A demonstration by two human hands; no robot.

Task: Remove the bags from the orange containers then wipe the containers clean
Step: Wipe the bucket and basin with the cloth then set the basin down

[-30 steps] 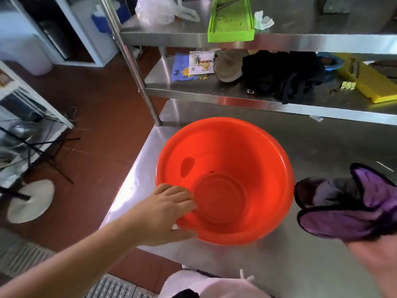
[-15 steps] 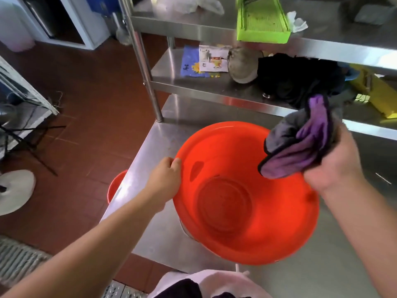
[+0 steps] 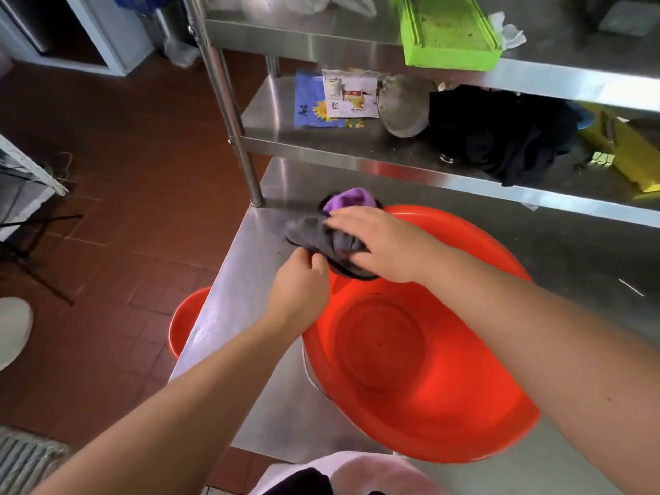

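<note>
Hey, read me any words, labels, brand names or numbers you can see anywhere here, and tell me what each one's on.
Nothing can be read.
White packet on the middle shelf: printing and a coloured picture, too blurred to read.
Blue packet under it: sunflower picture and dark marks, too blurred to read.
Orange basin, cloth, green tray, yellow tool: no text visible.

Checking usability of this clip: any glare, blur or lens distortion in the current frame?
Head view: glare streaks on the steel shelf edges; wide-angle bending of the shelf post; slight softness on the right hand and cloth; orange basin evenly lit.
</note>
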